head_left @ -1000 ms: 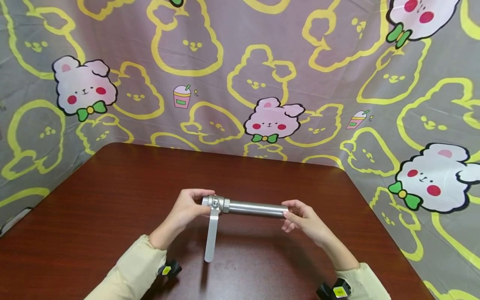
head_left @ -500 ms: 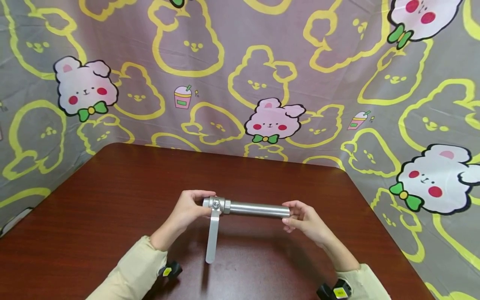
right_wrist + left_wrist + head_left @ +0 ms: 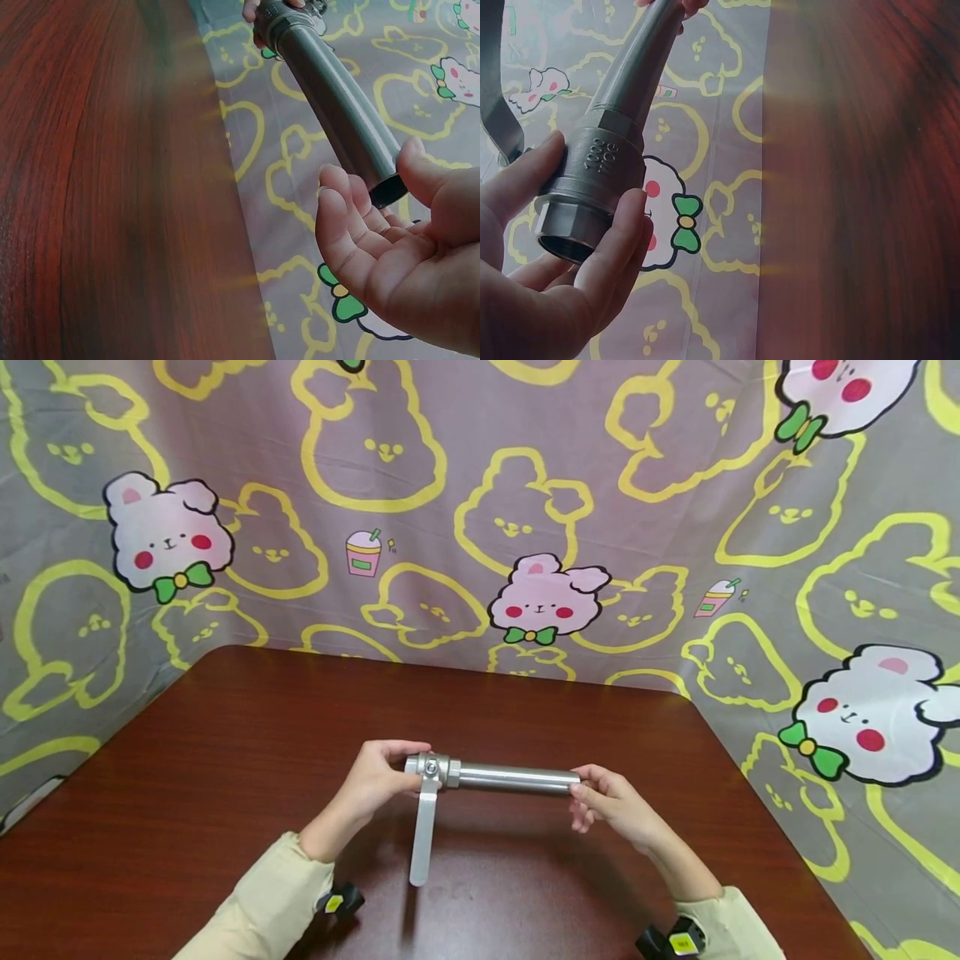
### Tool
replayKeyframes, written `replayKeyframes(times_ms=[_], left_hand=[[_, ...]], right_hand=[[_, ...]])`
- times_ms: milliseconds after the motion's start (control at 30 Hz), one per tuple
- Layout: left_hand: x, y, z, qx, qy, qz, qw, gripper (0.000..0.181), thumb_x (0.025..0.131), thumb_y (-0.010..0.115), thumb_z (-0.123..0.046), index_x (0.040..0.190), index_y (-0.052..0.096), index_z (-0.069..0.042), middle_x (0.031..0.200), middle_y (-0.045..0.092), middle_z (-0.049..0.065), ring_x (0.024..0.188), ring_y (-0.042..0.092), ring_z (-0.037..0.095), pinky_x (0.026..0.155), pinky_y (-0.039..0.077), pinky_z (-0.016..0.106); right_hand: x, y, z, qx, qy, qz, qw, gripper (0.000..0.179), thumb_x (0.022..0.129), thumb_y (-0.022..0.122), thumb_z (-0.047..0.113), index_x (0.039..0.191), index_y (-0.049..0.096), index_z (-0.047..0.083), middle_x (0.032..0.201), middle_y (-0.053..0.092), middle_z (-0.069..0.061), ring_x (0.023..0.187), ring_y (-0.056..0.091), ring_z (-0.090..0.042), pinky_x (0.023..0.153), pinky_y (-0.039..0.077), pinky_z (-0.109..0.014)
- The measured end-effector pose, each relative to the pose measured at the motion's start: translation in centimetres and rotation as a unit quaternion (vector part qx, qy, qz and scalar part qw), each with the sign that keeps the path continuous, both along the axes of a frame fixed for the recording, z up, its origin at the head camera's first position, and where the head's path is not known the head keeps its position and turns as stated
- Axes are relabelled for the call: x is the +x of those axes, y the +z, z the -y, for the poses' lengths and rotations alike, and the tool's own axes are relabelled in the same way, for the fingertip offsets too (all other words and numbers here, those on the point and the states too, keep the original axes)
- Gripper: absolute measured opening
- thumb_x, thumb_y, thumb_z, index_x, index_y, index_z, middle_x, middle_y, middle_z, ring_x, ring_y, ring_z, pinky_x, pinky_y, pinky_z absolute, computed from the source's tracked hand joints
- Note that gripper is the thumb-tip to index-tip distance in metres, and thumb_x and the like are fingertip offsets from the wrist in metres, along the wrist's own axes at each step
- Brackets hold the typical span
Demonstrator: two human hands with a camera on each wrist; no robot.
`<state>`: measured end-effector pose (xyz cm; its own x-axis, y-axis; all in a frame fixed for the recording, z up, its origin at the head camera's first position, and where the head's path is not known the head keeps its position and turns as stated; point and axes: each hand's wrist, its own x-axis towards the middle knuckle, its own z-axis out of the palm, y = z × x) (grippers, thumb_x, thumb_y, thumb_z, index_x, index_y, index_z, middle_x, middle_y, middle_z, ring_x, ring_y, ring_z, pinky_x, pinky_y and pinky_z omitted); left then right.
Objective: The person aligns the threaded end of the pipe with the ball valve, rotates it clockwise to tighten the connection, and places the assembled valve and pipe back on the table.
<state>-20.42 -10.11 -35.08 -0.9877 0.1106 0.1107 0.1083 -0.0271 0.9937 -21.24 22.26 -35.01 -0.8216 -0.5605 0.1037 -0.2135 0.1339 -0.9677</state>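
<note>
My left hand [image 3: 375, 783] grips the body of a metal ball valve [image 3: 598, 166], thumb on the near side and fingers on the far side. The valve's flat lever handle [image 3: 423, 843] hangs down towards me. A smooth steel pipe [image 3: 517, 778] runs right from the valve's hex collar, held nearly level above the table. At its free end, my right hand [image 3: 617, 803] pinches the pipe between thumb and fingers. In the right wrist view, the pipe's dark open mouth [image 3: 388, 192] shows between thumb and fingertips. Raised lettering stands on the valve body in the left wrist view.
Below the hands lies a dark red-brown wooden table [image 3: 337, 702]. A grey curtain [image 3: 450, 410] with yellow outlines and cartoon rabbits surrounds its back and sides. Black wrist cameras [image 3: 341, 900] sit on both cream sleeves [image 3: 258, 893].
My right thumb and fingers shift at the pipe's end: the thumb slips lower off it, then comes back onto the pipe. The left hand and the valve stay almost still.
</note>
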Motion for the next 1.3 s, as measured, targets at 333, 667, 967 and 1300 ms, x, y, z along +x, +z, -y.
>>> replayKeyframes(times_ms=[333, 667, 967, 1300], left_hand=[[0.1, -0.01, -0.03, -0.01, 0.002, -0.005, 0.9999, 0.045, 0.063, 0.066, 0.012, 0.106, 0.056, 0.017, 0.091, 0.062, 0.019, 0.068, 0.057, 0.015, 0.061, 0.053, 0.04], [0.1, 0.0, 0.02, -0.04, 0.008, -0.011, 0.9991, 0.043, 0.063, 0.068, 0.01, 0.105, 0.058, 0.014, 0.092, 0.063, 0.019, 0.069, 0.056, 0.015, 0.058, 0.053, 0.03], [0.16, 0.06, 0.05, -0.017, 0.0, 0.001, 0.9999, 0.045, 0.063, 0.066, 0.011, 0.106, 0.056, 0.016, 0.089, 0.062, 0.019, 0.067, 0.057, 0.015, 0.061, 0.052, 0.043], [0.1, 0.02, 0.06, -0.021, 0.002, 0.003, 0.9998, 0.044, 0.064, 0.065, 0.011, 0.106, 0.056, 0.016, 0.086, 0.063, 0.018, 0.065, 0.057, 0.015, 0.061, 0.051, 0.048]], right_hand=[[-0.04, -0.12, 0.06, 0.0, -0.001, 0.01, 0.9999, 0.036, 0.09, 0.049, 0.005, 0.112, 0.035, -0.02, 0.078, 0.054, -0.019, 0.066, 0.061, -0.021, 0.058, 0.053, -0.034], [0.0, -0.18, 0.17, 0.01, -0.011, -0.014, 0.9998, 0.049, 0.078, 0.063, -0.005, 0.117, 0.034, -0.01, 0.079, 0.053, -0.015, 0.064, 0.059, -0.018, 0.057, 0.053, -0.037], [-0.11, -0.28, 0.03, -0.001, -0.012, -0.026, 0.9996, 0.039, 0.081, 0.059, -0.005, 0.112, 0.037, -0.016, 0.08, 0.053, -0.013, 0.062, 0.059, -0.016, 0.055, 0.053, -0.033], [-0.04, -0.1, 0.03, 0.008, -0.006, -0.016, 0.9998, 0.037, 0.084, 0.055, -0.004, 0.113, 0.037, -0.017, 0.08, 0.055, -0.017, 0.061, 0.059, -0.017, 0.055, 0.053, -0.04]])
